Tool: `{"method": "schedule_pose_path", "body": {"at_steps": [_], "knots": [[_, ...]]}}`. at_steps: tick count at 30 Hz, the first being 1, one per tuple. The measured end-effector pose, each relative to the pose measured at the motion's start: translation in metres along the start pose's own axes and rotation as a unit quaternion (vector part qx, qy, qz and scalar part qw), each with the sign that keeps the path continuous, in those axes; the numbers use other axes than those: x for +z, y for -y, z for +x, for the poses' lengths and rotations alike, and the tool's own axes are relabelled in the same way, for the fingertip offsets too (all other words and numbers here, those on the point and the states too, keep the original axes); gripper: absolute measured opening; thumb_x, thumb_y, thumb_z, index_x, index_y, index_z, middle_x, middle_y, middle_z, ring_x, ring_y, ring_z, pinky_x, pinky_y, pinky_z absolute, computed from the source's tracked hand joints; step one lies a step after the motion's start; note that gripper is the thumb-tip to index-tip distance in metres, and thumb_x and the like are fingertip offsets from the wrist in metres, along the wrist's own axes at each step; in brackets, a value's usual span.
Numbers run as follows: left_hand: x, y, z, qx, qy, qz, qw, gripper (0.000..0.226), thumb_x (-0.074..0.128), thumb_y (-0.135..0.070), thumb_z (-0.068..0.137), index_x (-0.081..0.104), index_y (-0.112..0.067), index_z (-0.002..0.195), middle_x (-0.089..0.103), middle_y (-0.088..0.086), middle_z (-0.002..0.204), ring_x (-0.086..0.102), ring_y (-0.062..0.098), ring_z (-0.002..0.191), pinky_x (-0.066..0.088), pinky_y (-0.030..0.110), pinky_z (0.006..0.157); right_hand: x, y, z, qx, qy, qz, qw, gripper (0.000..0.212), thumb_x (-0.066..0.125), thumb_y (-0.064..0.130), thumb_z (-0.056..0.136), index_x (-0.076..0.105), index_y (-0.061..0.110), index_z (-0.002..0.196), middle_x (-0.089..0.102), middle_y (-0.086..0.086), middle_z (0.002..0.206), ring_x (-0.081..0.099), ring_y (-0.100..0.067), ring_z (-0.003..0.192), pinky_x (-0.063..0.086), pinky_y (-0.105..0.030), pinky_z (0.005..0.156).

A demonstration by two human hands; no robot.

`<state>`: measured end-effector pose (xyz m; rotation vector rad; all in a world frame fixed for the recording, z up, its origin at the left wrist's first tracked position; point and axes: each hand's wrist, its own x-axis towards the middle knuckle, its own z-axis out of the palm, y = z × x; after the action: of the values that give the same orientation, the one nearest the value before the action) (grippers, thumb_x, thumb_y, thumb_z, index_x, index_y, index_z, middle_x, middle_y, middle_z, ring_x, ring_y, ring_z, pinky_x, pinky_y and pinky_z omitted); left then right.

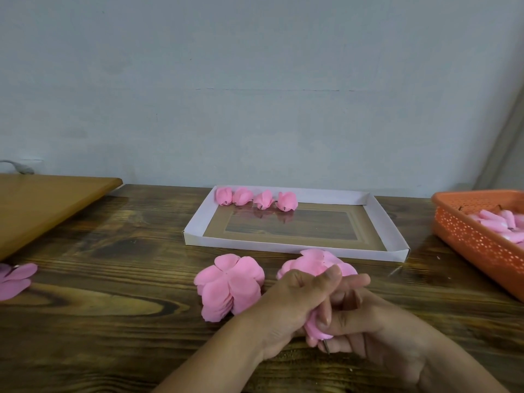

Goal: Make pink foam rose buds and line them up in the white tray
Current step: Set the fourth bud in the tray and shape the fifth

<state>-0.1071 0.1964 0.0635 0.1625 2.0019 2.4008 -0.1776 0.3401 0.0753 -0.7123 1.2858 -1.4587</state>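
Note:
Both hands meet near the table's front, wrapped round one pink foam rose bud whose short dark stem pokes out below. My left hand curls over the bud from the left; my right hand grips it from the right. Most of the bud is hidden by fingers. The white tray lies beyond, with several finished pink buds lined along its far edge. A stack of flat pink foam petals lies left of my hands, and another petal pile sits just behind them.
An orange perforated basket holding pink foam cores with stems stands at the right edge. A light wooden board overlaps the table at far left. Loose pink petals lie at the left edge. A pale wall rises behind the dark wooden table.

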Motion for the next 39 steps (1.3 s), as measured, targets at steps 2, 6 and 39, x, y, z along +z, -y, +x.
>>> {"method": "schedule_pose_path", "body": {"at_steps": [2,6,39], "knots": [[0.001,-0.001,0.0,0.012,0.004,-0.013,1.0,0.059,0.068,-0.075,0.074,0.064,-0.024,0.045,0.071,-0.007,0.13,0.068,0.015,0.117,0.045,0.042,0.073,-0.001,0.001,-0.002,0.002,0.003,-0.007,1.0,0.018,0.085,0.019,0.075,0.074,0.007,0.084,0.068,-0.012,0.084,0.068,-0.017,0.084,0.057,-0.025,0.076],[0.001,-0.01,-0.001,0.038,-0.066,-0.082,0.994,0.043,0.065,-0.066,0.085,0.076,-0.027,0.07,0.076,-0.004,0.117,0.075,0.013,0.085,0.051,0.024,0.052,-0.011,0.003,-0.004,-0.012,-0.021,0.015,1.0,0.047,0.094,0.022,0.062,0.077,0.001,0.1,0.072,-0.018,0.094,0.071,-0.02,0.084,0.059,-0.026,0.078],[-0.02,0.023,0.016,0.062,-0.327,0.336,0.881,0.031,0.071,-0.005,0.09,0.073,-0.036,0.094,0.071,-0.022,0.09,0.066,-0.006,0.089,0.05,0.007,0.077,-0.052,-0.009,0.015,-0.203,-0.242,0.104,0.943,0.033,0.072,0.032,0.077,0.079,0.02,0.107,0.069,0.01,0.076,0.065,-0.001,0.064,0.053,-0.017,0.058]]}}
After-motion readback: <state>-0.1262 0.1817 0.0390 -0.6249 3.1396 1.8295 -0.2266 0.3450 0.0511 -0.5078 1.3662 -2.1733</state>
